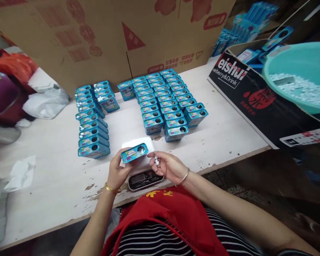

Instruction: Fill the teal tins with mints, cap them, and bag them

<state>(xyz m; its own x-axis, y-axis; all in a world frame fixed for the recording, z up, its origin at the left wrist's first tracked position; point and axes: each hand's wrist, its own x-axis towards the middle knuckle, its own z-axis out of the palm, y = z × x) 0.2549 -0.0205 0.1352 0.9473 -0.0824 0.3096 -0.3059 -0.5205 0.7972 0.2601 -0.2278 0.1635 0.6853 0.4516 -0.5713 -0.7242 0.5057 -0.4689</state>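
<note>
My left hand (pixel 119 171) is closed around a blue candy box (pixel 133 153), tilted over a small kitchen scale (pixel 145 179). White candies show in the round hole at the box's right end. Just right of that hole, my right hand (pixel 170 166) is curled with a few white candies (pixel 156 160) in its fingers. Beyond my hands stand rows of similar blue boxes (pixel 162 103), many with dark open holes. Another group of boxes (pixel 92 133) stands to the left, some with white candies at their holes.
On the right, a turquoise basin (pixel 272 71) of white candies, with a scoop in it, rests on a black carton (pixel 237 89). A large cardboard box (pixel 101 39) stands along the back. Plastic bags (pixel 46 103) and a white tissue (pixel 21 172) lie at left.
</note>
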